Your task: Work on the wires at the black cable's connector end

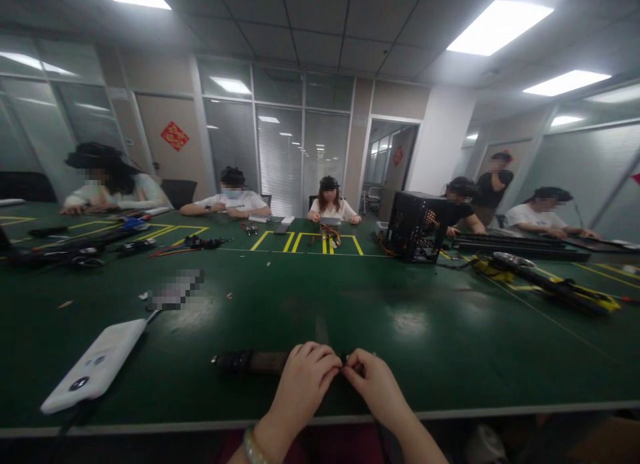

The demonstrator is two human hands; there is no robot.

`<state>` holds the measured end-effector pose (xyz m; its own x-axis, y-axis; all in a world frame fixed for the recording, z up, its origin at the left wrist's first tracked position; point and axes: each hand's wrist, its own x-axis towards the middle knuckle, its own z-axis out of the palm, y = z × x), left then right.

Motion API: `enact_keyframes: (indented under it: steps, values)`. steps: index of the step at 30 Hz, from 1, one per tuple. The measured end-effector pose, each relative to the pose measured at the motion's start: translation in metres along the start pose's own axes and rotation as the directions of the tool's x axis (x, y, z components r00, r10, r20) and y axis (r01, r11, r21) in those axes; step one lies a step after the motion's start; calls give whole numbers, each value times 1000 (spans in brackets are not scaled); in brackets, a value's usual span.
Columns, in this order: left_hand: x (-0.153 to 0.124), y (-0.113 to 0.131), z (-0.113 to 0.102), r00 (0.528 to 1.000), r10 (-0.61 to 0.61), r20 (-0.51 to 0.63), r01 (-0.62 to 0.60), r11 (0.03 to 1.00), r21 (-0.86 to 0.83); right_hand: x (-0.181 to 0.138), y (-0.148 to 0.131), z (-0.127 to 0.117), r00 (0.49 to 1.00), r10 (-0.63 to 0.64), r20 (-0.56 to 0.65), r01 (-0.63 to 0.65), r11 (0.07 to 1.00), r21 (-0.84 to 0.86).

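Note:
A dark, rod-shaped object (265, 362) lies across the green table in front of me. Its left end has black rings and a small metal tip, while its middle looks brownish. My left hand (309, 377) is closed over its right part, fingers curled down, with a bracelet on the wrist. Close beside it, my right hand (369, 377) pinches thumb and fingers together at that same right end. A small dark bit shows between the two hands, but what the right fingers hold is too small to make out. The object's right end is mostly hidden by my hands.
A white power bank (97, 364) lies at left, cabled to a blurred-out item (176, 289). Farther off stand a black computer case (417, 225), a black and yellow tool-like bundle (550, 284) and loose cables (195, 243). Several people sit around the table; another person stands at right.

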<state>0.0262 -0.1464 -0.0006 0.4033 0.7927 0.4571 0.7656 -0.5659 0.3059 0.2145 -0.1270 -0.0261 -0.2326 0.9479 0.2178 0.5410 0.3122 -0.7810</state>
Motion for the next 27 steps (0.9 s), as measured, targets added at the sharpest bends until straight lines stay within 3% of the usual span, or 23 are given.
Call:
enact_keyframes:
  steps: [13,27]
  values:
    - [-1,3,10,998,-34,-51,33,999,-28,0,7,-2,999,47,-11,-47,999,-28]
    - [-1,4,8,996,-72,-54,68,995,-76,0,3,0,999,18,36,-17,999,-42]
